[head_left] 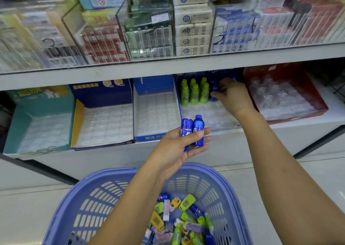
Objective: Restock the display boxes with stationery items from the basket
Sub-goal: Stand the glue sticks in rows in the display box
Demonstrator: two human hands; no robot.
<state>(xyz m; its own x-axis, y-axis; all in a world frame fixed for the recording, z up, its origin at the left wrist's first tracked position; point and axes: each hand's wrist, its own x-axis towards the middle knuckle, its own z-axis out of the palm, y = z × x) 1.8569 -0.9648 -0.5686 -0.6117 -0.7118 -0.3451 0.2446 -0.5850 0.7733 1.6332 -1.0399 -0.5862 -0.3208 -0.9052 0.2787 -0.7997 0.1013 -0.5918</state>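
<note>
right grip [233,97] pinches blue bottle [214,87], slotting it into the row with green bottles [194,93] at its left | left grip [179,147] clasps blue spares [197,130], staged near for quick refills | basket [112,171] below

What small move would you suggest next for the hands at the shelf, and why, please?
Probably let the right hand seat and release its blue bottle beside the green bottles: it sits at the back row of the tray, and the left hand holds two more blue bottles waiting.
</note>
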